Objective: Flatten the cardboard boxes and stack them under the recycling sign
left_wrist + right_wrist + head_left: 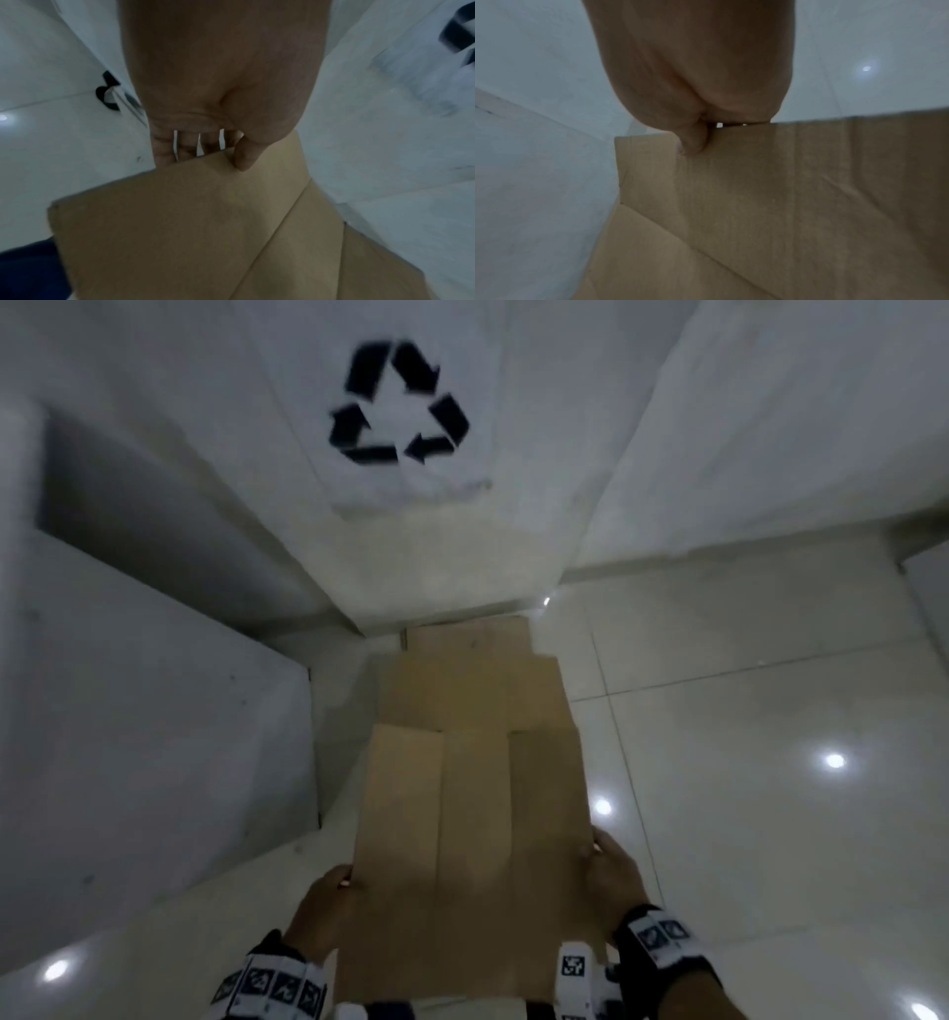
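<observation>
I hold a flattened brown cardboard box (472, 839) level in front of me, above the floor. My left hand (328, 891) pinches its left edge, thumb (244, 156) on top and fingers (164, 148) underneath. My right hand (606, 875) pinches the right edge the same way, thumb (693, 140) on the upper face. Beyond it, other flattened cardboard (472, 680) lies on the floor against the wall. A black recycling sign (398, 403) is painted on the white wall right above that pile.
A white cabinet or ledge (128, 737) stands close on the left, its corner near the held box. Glossy white floor tiles (744, 737) stretch to the right. A wall (770, 428) meets the floor at the back right.
</observation>
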The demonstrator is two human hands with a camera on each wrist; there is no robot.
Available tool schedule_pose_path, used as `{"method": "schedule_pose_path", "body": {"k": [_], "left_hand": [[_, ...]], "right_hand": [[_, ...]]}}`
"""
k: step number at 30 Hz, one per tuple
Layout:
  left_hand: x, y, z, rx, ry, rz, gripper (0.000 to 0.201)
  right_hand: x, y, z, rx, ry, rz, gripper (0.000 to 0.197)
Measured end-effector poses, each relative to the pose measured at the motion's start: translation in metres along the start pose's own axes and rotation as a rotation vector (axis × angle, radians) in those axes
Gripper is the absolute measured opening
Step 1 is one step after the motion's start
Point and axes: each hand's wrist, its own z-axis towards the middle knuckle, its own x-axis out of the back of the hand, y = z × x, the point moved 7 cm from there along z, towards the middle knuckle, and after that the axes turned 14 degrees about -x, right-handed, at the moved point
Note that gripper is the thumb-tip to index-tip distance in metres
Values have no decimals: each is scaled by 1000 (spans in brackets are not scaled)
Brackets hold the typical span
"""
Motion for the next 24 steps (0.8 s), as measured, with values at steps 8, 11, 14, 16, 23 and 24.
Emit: {"method": "schedule_pose_path", "body": {"k": [8,11,14,16,23,24], "left_hand": [[-93,-64,178,-78,111,8,23],[-112,-77,232,-71,154,67,25],[-126,-83,274,-90,204,28,25],[-128,-84,298,-97,260,-15,27],[-134,-75,349,-39,233,-44,46],[-134,-74,351,-37,226,-44,47]], "right_hand": [[-37,-16,202,93,32,-63,35],[-59,-13,267,139,33,-100,33],[-79,-10,320,156,59,-98,31],[-93,-14,345,160,73,-108,33],[-96,-21,386,142,251,-49,40],[-93,-22,387,150,255,-66,39]]}}
